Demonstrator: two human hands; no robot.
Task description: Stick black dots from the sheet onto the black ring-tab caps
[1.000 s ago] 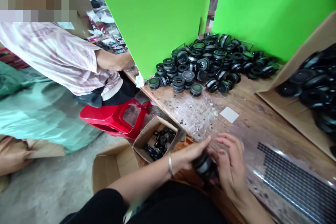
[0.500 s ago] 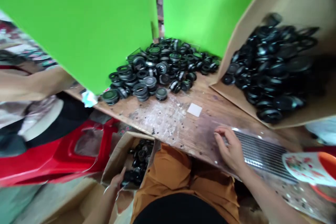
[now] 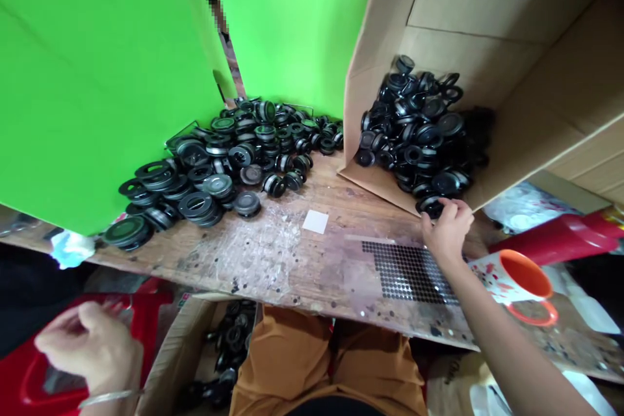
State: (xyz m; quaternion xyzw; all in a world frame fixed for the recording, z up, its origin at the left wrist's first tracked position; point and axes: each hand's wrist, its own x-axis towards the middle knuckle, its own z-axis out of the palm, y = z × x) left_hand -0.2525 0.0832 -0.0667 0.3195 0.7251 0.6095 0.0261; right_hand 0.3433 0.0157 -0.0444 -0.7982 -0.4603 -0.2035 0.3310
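1. Right hand (image 3: pixel 448 229): at your 1 o'clock (clock set on your lap, 12 straight ahead). Fingers curled down over the front disc (image 3: pixel 427 209); fingertips overlap it in view, can't tell if you have a grip.
2. Left hand (image 3: pixel 92 341): between 9 and 10 o'clock, loosely open, fingers half bent, nothing seen in it. Metal bracelet (image 3: pixel 110 396) on that wrist.
3. Front disc: black, round, nearest you in the heap (image 3: pixel 419 136), at the open front edge of the big carton (image 3: pixel 546 104). From your right knuckles it's at 10–11 o'clock; from your left hand, 2 o'clock and well apart. Right is clearly nearer. Wide axis looks roughly 9-to-3; exact tilt hidden behind your fingers.
4. Heap: similar black round parts, stacked up behind the front disc.
5. Around your right hand: dot sheet (image 3: pixel 407 273) flat at 7–8 o'clock, orange-lined mug (image 3: pixel 526 276) at 4.
6. From your lap: white card (image 3: pixel 315 221) on the table (image 3: pixel 292 283) at 12, loose pile (image 3: pixel 214 188) of black parts at 11, by the green panels (image 3: pixel 97 78).
7. Below table level: red stool (image 3: pixel 149 315) and lower box (image 3: pixel 178 341), both around 10; more black parts inside the box.
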